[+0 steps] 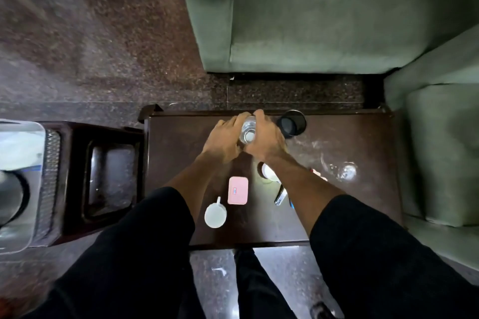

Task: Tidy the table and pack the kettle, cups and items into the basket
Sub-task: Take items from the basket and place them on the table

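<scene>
A clear glass (248, 130) stands near the far edge of the dark wooden table (181, 163). My left hand (225, 139) and my right hand (265, 137) both wrap around it from either side. A dark cup (290, 123) stands just right of my right hand. A white cup (215, 214) with a handle sits near the front, beside a pink box (237, 190). Another white cup (269, 172) is partly hidden under my right forearm. A clear glass vessel (339, 169) lies at the right. The basket (49, 184) at far left holds a dark kettle (11, 201).
A small pen-like item (281, 195) lies under my right forearm. A dark wooden stool (108, 176) stands between basket and table. Green sofas (311, 21) border the table at the back and right. Speckled stone floor surrounds everything.
</scene>
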Tool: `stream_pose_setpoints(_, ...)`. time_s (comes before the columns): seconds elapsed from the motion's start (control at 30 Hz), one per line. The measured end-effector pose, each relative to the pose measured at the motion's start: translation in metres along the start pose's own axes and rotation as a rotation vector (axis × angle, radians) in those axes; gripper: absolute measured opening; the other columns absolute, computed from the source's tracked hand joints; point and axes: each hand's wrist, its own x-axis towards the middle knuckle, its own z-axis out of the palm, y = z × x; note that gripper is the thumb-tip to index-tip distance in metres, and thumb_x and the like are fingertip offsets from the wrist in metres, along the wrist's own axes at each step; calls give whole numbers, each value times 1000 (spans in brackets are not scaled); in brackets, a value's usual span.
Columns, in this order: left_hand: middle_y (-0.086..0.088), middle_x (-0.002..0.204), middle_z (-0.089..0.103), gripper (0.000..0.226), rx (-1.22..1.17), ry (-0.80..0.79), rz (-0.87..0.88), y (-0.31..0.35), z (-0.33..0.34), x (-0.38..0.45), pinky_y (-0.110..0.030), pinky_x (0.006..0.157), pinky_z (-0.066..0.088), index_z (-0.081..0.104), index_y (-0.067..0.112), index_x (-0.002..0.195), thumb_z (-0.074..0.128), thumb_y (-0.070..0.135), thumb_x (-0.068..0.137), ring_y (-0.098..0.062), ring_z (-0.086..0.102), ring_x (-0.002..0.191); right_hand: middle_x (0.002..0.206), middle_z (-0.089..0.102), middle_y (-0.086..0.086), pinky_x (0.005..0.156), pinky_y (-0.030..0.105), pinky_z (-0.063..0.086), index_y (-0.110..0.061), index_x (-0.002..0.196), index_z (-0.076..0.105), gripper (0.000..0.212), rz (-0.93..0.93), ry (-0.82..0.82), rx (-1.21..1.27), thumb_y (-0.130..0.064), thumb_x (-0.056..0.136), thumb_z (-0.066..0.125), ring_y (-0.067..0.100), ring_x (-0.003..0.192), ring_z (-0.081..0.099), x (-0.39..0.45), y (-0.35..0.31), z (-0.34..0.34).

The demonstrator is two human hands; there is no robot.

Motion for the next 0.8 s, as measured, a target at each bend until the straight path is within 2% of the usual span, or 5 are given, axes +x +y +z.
stream_pose_setpoints(0.1,0,133,63,80,1,31,-6,-10,19,17,-39,94,44,46,21,145,79,28,72,-26,63,119,124,57,8,83,38,53,-20,132,38,86,-45,-13,-49,-31,63,88,33,111,63,22,18,14)
stream_pose_setpoints(0.3,-2,141,59,85,17,39,-30,-16,46,38,-38,105,42,45,17,151,82,22,74,-24,57,130,130,43,7,91,43,55,-15,134,45,87,-93,-32,-134,-25,62,90,33,114,60,49,37,31)
stream_pose_setpoints(0.47,-2,145,56,84,15,40,-38,-16,59,46,-37,107,40,42,16,154,81,23,80,-23,54,133,127,43,7,88,44,56,-14,134,44,86,-103,-52,-173,-22,61,90,33,112,60,57,47,33)
stream_pose_setpoints(0.63,-4,139,58,76,-39,92,-75,-9,70,46,-41,104,44,45,17,151,74,16,82,-28,57,127,129,43,7,91,41,52,-14,136,42,89,-115,-36,-164,-17,61,89,32,116,57,57,56,39)
stream_pose_setpoints(0.8,-3,150,50,93,10,38,-131,-3,74,39,-39,110,39,28,18,162,78,22,84,-25,50,136,138,41,6,98,44,51,-15,149,32,110,-121,-67,-208,-32,61,95,31,129,51,52,53,39)
